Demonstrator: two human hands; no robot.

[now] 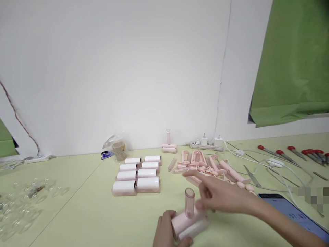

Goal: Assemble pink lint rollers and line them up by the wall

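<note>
"Where is the pink roller (pixel 183 222), and what has hold of it?"
"It is tilted just over the surface (pixel 89 209). The left hand (pixel 164 229) grasps its left end. The right hand (pixel 218 192) is at its right end, forefinger stretched out; that part is blurred, so I can't tell whether it grips or merely touches."
"What could go wrong from here?"
"A slip, I'd judge. Only one end is surely held, and a sideways knock from the right hand could tip the clear tube (pixel 189 206) standing on the roller. If dropped, it might roll into the pink parts (pixel 205 169) heaped beyond it, or hit the phone (pixel 285 211) to its right."
"Any containers?"
"The tube on the roller is open at the top; I see nothing inside. Beyond the roller and to its left, a clear bag (pixel 110 140) seems to wrap a roll of tape (pixel 119 151)."
"And the white rolls (pixel 148 184)?"
"Eight, in two columns, left of the roller and farther back. Visible ends look hollow, with dark insides."
</note>
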